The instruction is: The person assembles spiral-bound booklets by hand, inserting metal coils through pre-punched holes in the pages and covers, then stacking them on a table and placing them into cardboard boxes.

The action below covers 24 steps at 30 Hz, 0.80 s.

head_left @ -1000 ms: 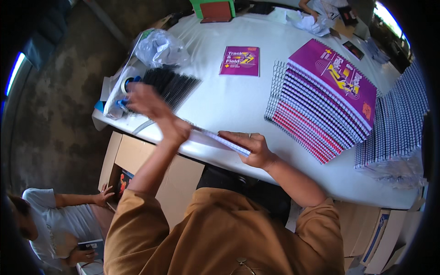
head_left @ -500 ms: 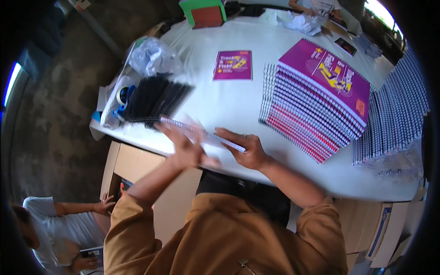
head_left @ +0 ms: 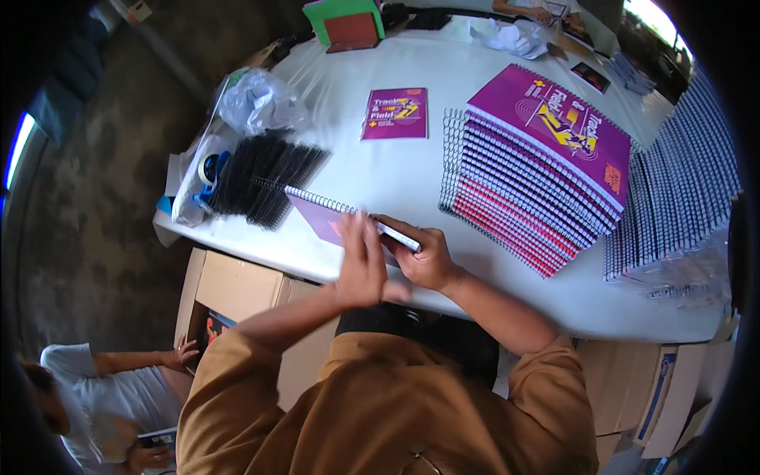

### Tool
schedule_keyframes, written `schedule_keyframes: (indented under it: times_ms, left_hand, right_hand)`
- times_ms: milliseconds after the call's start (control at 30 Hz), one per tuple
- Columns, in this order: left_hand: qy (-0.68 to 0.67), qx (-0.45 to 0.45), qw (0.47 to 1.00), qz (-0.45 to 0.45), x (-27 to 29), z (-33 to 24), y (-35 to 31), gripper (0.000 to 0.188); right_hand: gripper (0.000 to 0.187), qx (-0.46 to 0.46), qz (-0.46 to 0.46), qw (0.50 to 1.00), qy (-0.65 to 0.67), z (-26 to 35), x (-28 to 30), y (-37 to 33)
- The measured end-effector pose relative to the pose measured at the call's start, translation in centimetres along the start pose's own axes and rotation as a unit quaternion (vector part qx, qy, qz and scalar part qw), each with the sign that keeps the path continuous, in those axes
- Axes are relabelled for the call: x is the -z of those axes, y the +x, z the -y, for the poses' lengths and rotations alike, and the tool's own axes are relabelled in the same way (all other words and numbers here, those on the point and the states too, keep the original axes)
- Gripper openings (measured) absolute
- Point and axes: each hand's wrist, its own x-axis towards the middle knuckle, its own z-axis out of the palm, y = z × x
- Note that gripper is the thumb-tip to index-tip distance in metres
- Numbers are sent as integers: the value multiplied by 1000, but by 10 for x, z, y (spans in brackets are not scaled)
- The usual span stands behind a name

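Note:
My right hand (head_left: 428, 257) grips the near right end of a spiral notebook (head_left: 317, 220), which is tilted up at the table's front edge. A dark wire coil (head_left: 321, 198) runs along its upper edge and sticks out past its left end. My left hand (head_left: 360, 265) is flat and slightly blurred, its fingers stretched out against the coil side; the contact point is partly hidden. Left of the notebook lies a pile of loose black coils (head_left: 265, 178). To the right stands a tall stack of purple spiral notebooks (head_left: 554, 131).
A purple booklet (head_left: 395, 113) lies mid-table. Clear plastic (head_left: 261, 101) and a tape dispenser (head_left: 209, 170) are at left. More coil-bound books (head_left: 673, 190) stand far right. Cardboard boxes (head_left: 237, 285) are below the table. One person (head_left: 119, 388) sits lower left; another's hand (head_left: 541, 14) shows at the far side.
My left hand has moved right along the coil, toward my right hand. The notebook's coiled edge now shows more clearly, its cover tilted toward me. My right hand keeps its grip.

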Motion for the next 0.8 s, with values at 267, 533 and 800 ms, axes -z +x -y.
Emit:
schedule_keyframes:
  times_ms: [267,533,800]
  left_hand:
    - [124,2,986,-113,31,26,70,101]
    - [163,-37,976,-137,34,-1,90,112]
    - [226,-163,957,-78,29,-19,70,100]
  right_hand:
    - [46,47,14,998,-33,-1,0,-3]
    - [49,7,22,999,-32,0,-2,-7]
    - [49,-27,16,999,-11,8,6,1]
